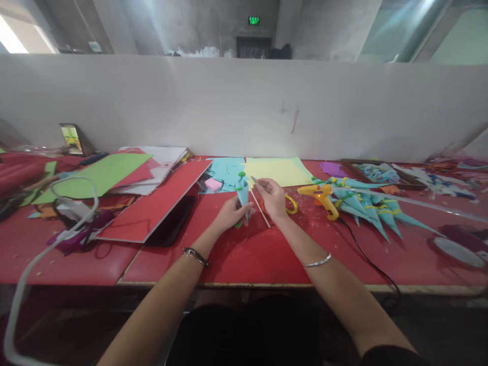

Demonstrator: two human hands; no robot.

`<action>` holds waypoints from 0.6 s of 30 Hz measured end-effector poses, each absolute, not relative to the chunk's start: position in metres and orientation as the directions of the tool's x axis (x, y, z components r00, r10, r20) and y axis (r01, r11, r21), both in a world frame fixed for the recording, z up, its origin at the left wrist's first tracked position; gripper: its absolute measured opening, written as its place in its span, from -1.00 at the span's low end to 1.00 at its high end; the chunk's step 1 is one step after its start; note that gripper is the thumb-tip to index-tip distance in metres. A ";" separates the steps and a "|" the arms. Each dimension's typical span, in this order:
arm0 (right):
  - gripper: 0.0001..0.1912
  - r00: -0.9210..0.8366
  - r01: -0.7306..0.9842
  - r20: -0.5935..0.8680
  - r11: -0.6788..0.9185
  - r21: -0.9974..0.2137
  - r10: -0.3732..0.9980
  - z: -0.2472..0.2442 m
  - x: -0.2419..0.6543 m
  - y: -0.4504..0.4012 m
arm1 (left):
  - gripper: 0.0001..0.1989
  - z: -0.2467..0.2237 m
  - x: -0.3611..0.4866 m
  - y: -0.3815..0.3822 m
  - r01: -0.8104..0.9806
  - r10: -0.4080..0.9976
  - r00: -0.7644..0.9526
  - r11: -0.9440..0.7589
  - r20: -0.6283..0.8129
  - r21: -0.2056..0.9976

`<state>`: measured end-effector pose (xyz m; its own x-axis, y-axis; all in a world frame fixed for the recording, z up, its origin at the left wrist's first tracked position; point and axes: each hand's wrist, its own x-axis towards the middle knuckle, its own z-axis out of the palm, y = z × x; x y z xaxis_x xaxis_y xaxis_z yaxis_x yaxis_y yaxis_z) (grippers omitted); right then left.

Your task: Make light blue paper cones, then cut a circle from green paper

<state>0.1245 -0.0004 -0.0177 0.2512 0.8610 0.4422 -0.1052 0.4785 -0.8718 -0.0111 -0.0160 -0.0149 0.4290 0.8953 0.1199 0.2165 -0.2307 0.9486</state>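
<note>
My left hand (233,212) is closed around a light blue paper cone (243,195) with its wide end up. A green tuft (241,174) tops the cone, and another bit of green shows below my fingers. Just to the right, my right hand (272,195) is raised with its fingers pinched. A small grey pointed tip shows at those fingertips, too small to name. Between the two hands a thin wooden stick (261,208) slants over the red table (244,259). Yellow-handled scissors (292,204), partly hidden, lie beside my right wrist.
An orange glue gun (319,197) with a black cord stands to the right, before a pile of blue paper cones (377,211). Light blue sheets (227,173), a pink block (213,184) and yellow paper (278,172) lie behind. Red board (152,208) leans over a dark tablet-like object.
</note>
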 end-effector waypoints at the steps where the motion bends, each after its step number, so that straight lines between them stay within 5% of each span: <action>1: -0.80 0.253 -0.108 0.443 0.480 -0.871 0.860 -0.017 0.124 -0.001 | -0.69 -0.016 -0.011 -0.015 0.209 0.890 0.441 -0.223 0.112 0.952; 7: -0.82 0.304 0.100 0.508 0.503 -0.858 0.806 -0.011 0.124 -0.010 | -0.67 -0.022 -0.011 -0.012 0.216 0.875 0.473 -0.232 0.106 0.949; 14: -0.85 0.147 0.366 0.731 0.650 -0.666 0.666 -0.002 0.118 -0.023 | -0.67 -0.027 -0.012 -0.010 0.225 0.858 0.495 -0.282 0.140 0.933; 18: -0.84 0.107 0.345 0.751 0.684 -0.643 0.652 -0.001 0.115 -0.027 | -0.68 -0.026 -0.012 -0.009 0.214 0.857 0.491 -0.293 0.157 0.932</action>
<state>0.1153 -0.0272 -0.0005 0.1069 0.6515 0.7511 0.3448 0.6842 -0.6426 -0.0116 -0.0091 -0.0265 0.4908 0.8570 0.1569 0.2143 -0.2933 0.9317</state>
